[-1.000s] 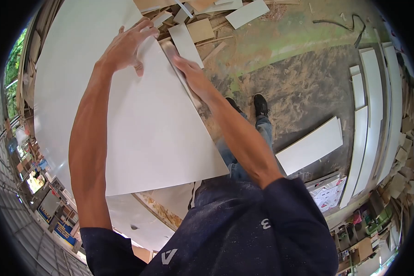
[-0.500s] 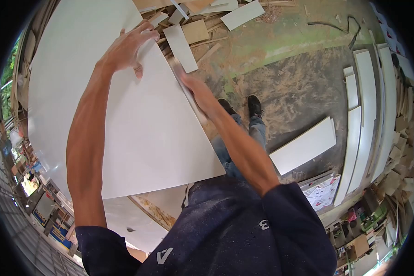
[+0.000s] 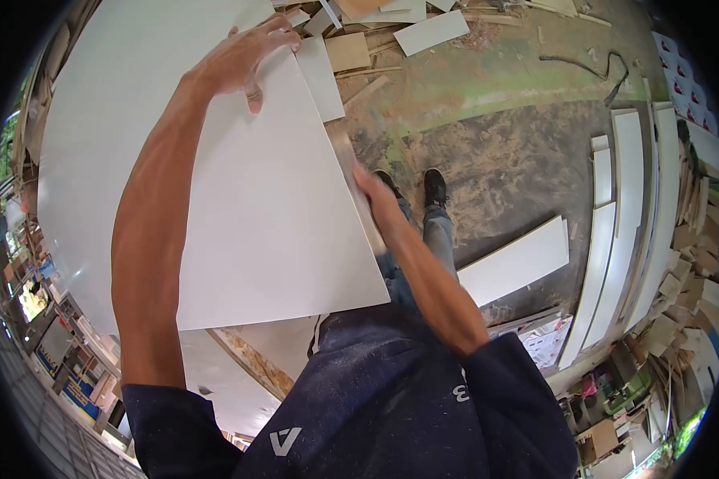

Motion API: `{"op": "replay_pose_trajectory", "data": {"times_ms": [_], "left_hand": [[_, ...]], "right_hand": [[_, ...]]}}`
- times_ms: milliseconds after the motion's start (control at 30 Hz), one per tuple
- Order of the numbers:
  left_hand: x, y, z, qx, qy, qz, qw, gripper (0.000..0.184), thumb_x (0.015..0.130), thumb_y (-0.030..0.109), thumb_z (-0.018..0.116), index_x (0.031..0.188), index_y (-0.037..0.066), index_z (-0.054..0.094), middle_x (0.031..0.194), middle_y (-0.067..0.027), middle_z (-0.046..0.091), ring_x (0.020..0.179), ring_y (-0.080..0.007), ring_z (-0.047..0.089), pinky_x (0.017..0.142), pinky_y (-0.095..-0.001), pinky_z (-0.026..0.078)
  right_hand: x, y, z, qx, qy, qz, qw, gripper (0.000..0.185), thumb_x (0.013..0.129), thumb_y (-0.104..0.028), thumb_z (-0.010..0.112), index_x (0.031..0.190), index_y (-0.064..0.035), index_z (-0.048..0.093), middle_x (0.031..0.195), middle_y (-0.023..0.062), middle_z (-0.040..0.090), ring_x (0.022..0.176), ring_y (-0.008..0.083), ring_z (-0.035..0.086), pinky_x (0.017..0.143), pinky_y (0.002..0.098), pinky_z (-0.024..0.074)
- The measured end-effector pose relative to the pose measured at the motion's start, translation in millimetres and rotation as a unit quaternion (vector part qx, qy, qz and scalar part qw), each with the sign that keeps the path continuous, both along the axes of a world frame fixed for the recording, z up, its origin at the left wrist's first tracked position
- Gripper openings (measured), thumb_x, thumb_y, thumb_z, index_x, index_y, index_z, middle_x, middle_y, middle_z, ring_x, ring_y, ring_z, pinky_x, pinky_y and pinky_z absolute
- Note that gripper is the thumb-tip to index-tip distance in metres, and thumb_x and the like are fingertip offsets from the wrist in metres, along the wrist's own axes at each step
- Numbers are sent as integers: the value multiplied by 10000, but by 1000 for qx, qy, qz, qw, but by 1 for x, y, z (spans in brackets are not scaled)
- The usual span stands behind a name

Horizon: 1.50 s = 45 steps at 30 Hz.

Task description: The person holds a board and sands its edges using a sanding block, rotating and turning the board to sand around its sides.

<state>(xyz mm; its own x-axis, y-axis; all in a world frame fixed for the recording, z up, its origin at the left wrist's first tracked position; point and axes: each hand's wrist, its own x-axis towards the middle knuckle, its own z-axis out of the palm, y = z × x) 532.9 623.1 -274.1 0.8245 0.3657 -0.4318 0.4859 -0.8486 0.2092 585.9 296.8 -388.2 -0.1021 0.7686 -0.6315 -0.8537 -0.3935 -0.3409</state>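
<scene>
A large white panel (image 3: 280,215) lies in front of me, its long right edge running down towards my waist. On its upper part rests my left hand (image 3: 244,60), thumb spread on the white face and fingers reaching to the edge. My right hand (image 3: 375,199), smeared by motion, is wrapped round a long flat bar (image 3: 346,156). This bar lies against the panel's right edge. What it is made of, and its outer side, I cannot make out.
White and brown board offcuts (image 3: 347,52) lie on the floor ahead. A white board (image 3: 515,263) rests to my right, with long white strips (image 3: 619,207) beyond it. Sawdust covers the dark mat (image 3: 503,160) by my shoes (image 3: 434,188). A dark cable (image 3: 587,68) lies farther off.
My right hand has slid the bar along the panel's edge towards my body. My left hand keeps its place on the panel while the view has shifted slightly.
</scene>
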Motion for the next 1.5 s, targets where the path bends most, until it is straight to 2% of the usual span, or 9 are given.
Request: {"op": "replay_pose_trajectory", "data": {"times_ms": [133, 400, 533, 767, 900, 967, 1067, 1333, 1500], "left_hand": [[3, 1, -7, -10, 24, 5, 1000, 961, 370, -72, 872, 1253, 144, 562, 1387, 82, 465, 1348, -243, 474, 1215, -683, 183], [-1, 3, -20, 0, 5, -3, 1000, 943, 379, -98, 860, 1226, 180, 551, 1377, 64, 463, 1355, -285, 463, 1206, -693, 191], [3, 0, -12, 4, 22, 11, 1000, 908, 396, -114, 851, 1201, 170, 542, 1400, 62, 457, 1353, -282, 459, 1220, -660, 190], [3, -4, -13, 22, 19, 8, 1000, 980, 411, -122, 864, 1303, 155, 567, 1377, 64, 499, 1301, -276, 513, 1201, -588, 312], [2, -10, 0, 34, -12, 5, 999, 1004, 420, -102, 881, 1337, 150, 560, 1408, 34, 500, 1328, -279, 495, 1180, -561, 348], [-8, -1, -27, 77, -65, -25, 995, 1005, 435, -102, 879, 1353, 145, 554, 1436, 21, 494, 1363, -271, 462, 1161, -584, 356], [1, -5, -18, 31, -6, -8, 999, 973, 389, -91, 882, 1291, 112, 579, 1403, 17, 477, 1353, -279, 458, 1181, -611, 317], [12, -13, -7, 37, 28, 2, 999, 980, 412, -130, 851, 1317, 127, 576, 1526, 55, 417, 1389, -261, 426, 1179, -675, 291], [2, -2, -13, 48, -26, -8, 998, 971, 374, -103, 873, 1279, 103, 588, 1403, 12, 476, 1380, -279, 433, 1176, -701, 267]], "right_hand": [[-11, -118, 49, -55, 21, -16, 998, 554, 1005, -435, 566, 1318, 21, 598, 1131, 110, 705, 955, 145, 683, 845, 250, 525], [1, -42, -8, 6, 91, 24, 996, 487, 1012, -418, 559, 1269, -6, 603, 1078, 87, 711, 926, 158, 701, 820, 303, 562], [-29, -162, 17, -27, 61, -32, 997, 604, 1019, -394, 548, 1456, 16, 475, 1345, 123, 616, 1183, 182, 625, 998, 304, 485], [-4, -30, -5, -14, 44, 38, 998, 571, 1013, -424, 566, 1382, 12, 549, 1318, 78, 619, 1188, 123, 578, 999, 266, 448], [-16, -61, 2, 70, -179, -44, 980, 613, 1021, -347, 565, 1485, 31, 434, 1256, 82, 594, 1109, 150, 552, 990, 264, 409], [-3, -111, 24, 175, -414, 74, 890, 609, 1026, -267, 547, 1537, 2, 355, 1248, 140, 542, 1144, 216, 512, 1043, 319, 381], [-18, -108, 36, 175, -513, 45, 839, 621, 1001, -188, 569, 1552, -22, 336, 1186, 138, 548, 1107, 247, 524, 1027, 336, 391], [26, 123, -9, 196, -426, -65, 881, 581, 1026, -350, 550, 1480, -6, 435, 1083, 137, 558, 994, 226, 544, 906, 317, 439], [-9, -63, 5, 169, -454, 15, 875, 512, 1021, -145, 553, 1490, 20, 428, 1141, 120, 550, 1045, 204, 551, 961, 316, 433]]}}
